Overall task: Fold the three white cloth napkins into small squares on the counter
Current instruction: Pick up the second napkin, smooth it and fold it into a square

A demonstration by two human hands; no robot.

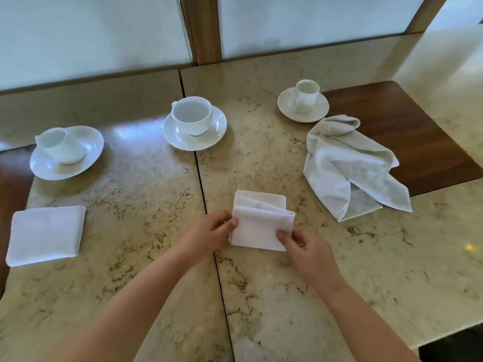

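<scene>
Both hands pinch folded napkin, open layered edge facing away.

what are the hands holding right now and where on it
The middle napkin: left hand pinches its left edge, right hand its lower right corner.

Folded napkin far left, half-folded napkin center, crumpled napkin right, three cups behind.

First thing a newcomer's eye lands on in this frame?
Both hands, left hand and right hand, pinching a half-folded napkin at centre of the marble counter. Next, the crumpled napkin at right, the finished square at left, and three cups on saucers behind.
</scene>
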